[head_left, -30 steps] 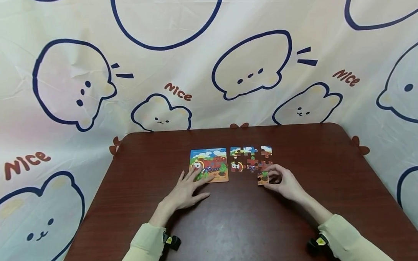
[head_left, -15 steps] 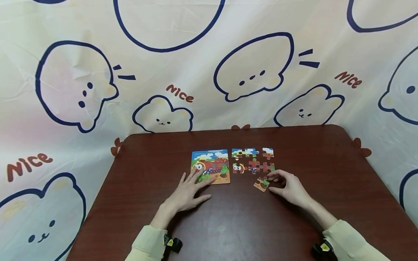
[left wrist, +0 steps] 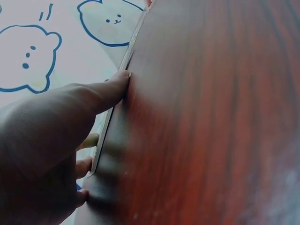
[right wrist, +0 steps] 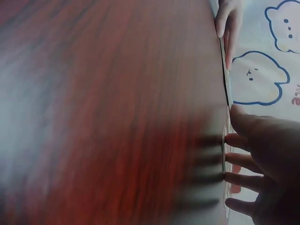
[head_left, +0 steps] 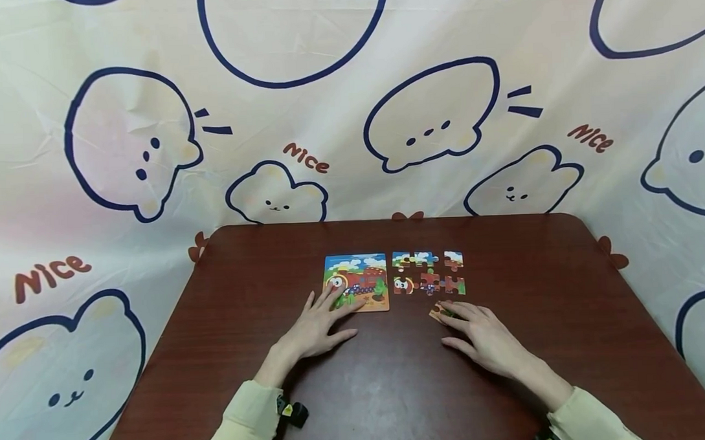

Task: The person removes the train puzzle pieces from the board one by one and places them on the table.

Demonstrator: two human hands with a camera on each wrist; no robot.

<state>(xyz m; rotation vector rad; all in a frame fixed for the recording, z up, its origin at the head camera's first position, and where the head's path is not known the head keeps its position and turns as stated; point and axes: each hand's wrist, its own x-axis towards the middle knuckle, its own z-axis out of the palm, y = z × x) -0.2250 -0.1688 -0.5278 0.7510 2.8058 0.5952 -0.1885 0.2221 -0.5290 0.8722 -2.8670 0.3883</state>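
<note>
My left hand (head_left: 312, 331) rests on the lower left of a square picture board (head_left: 356, 262) with a red cartoon train, fingers spread. Flat on the table, my right hand (head_left: 491, 338) has its fingertips over a jigsaw piece (head_left: 437, 312), tilted out of line, green and sandy; the fingers partly cover it. Above that hand lie two rows of jigsaw pieces, among them a piece with an eye (head_left: 401, 285), a red piece (head_left: 429, 283) and a sky piece (head_left: 453, 258). The wrist views show both hands low over the tabletop, the pieces seen only edge-on.
The brown wooden table (head_left: 370, 388) runs back to a pale curtain (head_left: 337, 123) printed with cartoon animals. A gap separates the upper right sky piece from its row. Each wrist carries a small black camera, such as the left wrist camera (head_left: 295, 414).
My right hand has let go of the pinched jigsaw piece, which came down nearer me and turned askew. Its fingers have straightened over the piece. The left hand stays put.
</note>
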